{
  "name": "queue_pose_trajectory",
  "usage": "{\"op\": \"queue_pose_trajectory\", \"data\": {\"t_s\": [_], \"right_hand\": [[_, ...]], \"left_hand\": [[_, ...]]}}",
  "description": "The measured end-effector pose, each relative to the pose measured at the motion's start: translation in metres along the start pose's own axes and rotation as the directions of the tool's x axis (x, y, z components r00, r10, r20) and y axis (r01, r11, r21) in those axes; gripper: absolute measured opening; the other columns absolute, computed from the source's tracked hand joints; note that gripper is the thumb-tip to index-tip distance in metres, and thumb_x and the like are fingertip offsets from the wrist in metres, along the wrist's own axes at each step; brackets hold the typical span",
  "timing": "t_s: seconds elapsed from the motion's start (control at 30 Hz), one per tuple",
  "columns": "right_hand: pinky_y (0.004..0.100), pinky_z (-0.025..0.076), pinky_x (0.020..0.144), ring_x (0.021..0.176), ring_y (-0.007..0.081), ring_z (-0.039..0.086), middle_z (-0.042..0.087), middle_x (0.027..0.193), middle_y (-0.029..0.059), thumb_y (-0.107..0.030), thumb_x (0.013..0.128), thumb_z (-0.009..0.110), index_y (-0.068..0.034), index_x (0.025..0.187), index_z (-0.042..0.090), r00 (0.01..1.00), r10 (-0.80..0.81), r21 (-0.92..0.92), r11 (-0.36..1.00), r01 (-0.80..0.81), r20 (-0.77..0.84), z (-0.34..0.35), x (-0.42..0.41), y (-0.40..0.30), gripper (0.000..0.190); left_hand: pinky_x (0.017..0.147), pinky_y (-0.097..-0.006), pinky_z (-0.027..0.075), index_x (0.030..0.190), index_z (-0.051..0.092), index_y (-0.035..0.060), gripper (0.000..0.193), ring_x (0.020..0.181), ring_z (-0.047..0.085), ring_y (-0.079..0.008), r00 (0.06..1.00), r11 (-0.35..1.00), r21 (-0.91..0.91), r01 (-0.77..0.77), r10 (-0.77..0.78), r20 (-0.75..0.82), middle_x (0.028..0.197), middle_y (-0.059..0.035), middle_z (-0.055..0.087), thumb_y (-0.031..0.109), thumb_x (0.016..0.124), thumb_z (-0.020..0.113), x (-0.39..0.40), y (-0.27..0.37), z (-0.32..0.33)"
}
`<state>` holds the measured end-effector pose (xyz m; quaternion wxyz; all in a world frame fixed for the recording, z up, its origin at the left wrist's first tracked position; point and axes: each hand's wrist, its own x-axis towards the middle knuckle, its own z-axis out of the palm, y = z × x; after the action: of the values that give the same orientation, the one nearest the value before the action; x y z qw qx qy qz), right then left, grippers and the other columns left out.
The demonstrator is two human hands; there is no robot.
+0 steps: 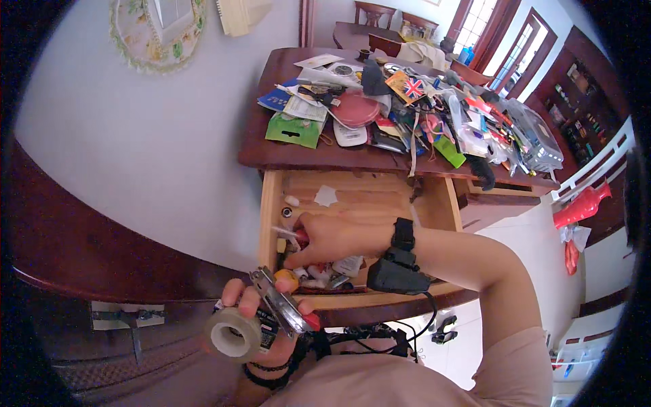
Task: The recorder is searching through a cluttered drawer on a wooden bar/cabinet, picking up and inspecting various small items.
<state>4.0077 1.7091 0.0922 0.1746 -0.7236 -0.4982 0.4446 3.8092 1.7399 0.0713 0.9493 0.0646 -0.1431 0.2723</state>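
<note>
My left hand (277, 343) is closed around several things in front of the drawer. It holds a roll of clear tape (234, 333), a metal stapler-like tool (279, 300) with a red end, and a dark printed box (268, 330) partly covered by the fingers. Inside the open wooden drawer (269, 219), my right hand (330, 236) pinches a small red item (302, 236) with a thin pale shaft, blurred and partly hidden. Below that hand lie a white tube (348, 265), a yellow round item (286, 280) and other small things. A white paper scrap (326, 196) rests farther back.
On the dark wooden desktop (254, 152) is a heap with a green packet (292, 131), a pink round case (356, 108) and a clear plastic box (534, 135). The wall stands close on the left. A black cable (432, 310) hangs from my right wrist device (396, 272).
</note>
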Motion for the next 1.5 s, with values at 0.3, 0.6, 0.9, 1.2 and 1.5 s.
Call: {"op": "queue_pose_trajectory", "data": {"t_s": [0.3, 0.6, 0.9, 1.2, 1.5], "right_hand": [[0.0339, 0.049, 0.066, 0.079, 0.0252, 0.061, 0.063, 0.085, 0.0140, -0.034, 0.078, 0.065, 0.000, 0.109, 0.052, 0.991, -0.098, -0.106, 0.990, 0.088, -0.093, 0.019, -0.001, 0.005, 0.048], [0.0311, 0.048, 0.072, 0.084, 0.0213, 0.059, 0.061, 0.101, 0.0065, -0.023, 0.088, 0.053, -0.004, 0.120, 0.046, 0.984, -0.176, 0.359, 0.917, 0.172, -0.021, -0.020, -0.033, 0.010, 0.038], [0.0271, 0.045, 0.077, 0.092, 0.0135, 0.057, 0.061, 0.100, 0.0074, -0.018, 0.094, 0.045, -0.005, 0.127, 0.046, 0.968, -0.092, 0.207, 0.968, 0.142, -0.234, -0.056, -0.147, 0.001, 0.035], [0.0270, 0.049, 0.067, 0.074, 0.0152, 0.061, 0.066, 0.085, 0.0099, -0.004, 0.083, 0.054, 0.001, 0.107, 0.062, 0.675, 0.318, 0.303, 0.942, -0.145, -0.665, 0.006, -0.311, 0.045, 0.026], [0.0409, 0.049, 0.072, 0.071, 0.0359, 0.060, 0.064, 0.087, 0.0192, -0.025, 0.091, 0.044, -0.005, 0.104, 0.061, 0.317, 0.540, 0.144, 0.648, -0.748, -0.780, 0.091, -0.334, 0.217, 0.030]], "left_hand": [[0.088, -0.0563, 0.030, 0.097, 0.050, 0.0258, 0.019, 0.119, 0.038, -0.0294, 1.000, 1.000, -0.016, 0.017, -0.016, 0.012, 0.095, 0.0100, 0.060, 0.040, 0.085, 0.055, -0.001, 0.000, -0.003], [0.087, -0.0554, 0.033, 0.101, 0.051, 0.0260, 0.024, 0.119, 0.036, -0.0307, 1.000, 0.997, 0.078, 0.001, 0.000, -0.017, 0.097, 0.0098, 0.060, 0.042, 0.084, 0.057, -0.003, 0.001, -0.002], [0.084, -0.0543, 0.038, 0.110, 0.050, 0.0222, 0.037, 0.116, 0.040, -0.0329, 1.000, 0.998, 0.066, -0.013, 0.014, -0.018, 0.102, 0.0062, 0.061, 0.039, 0.080, 0.063, 0.002, -0.006, 0.001], [0.084, -0.0496, 0.035, 0.111, 0.044, 0.0204, 0.039, 0.116, 0.038, -0.0273, 0.998, 0.966, 0.260, 0.010, 0.007, -0.065, 0.105, 0.0070, 0.053, 0.039, 0.081, 0.061, 0.000, 0.005, 0.002], [0.086, -0.0483, 0.036, 0.115, 0.042, 0.0184, 0.053, 0.121, 0.035, -0.0252, 0.995, 0.954, 0.295, 0.042, -0.013, -0.099, 0.111, 0.0055, 0.049, 0.031, 0.073, 0.071, 0.000, 0.003, -0.001]]}}
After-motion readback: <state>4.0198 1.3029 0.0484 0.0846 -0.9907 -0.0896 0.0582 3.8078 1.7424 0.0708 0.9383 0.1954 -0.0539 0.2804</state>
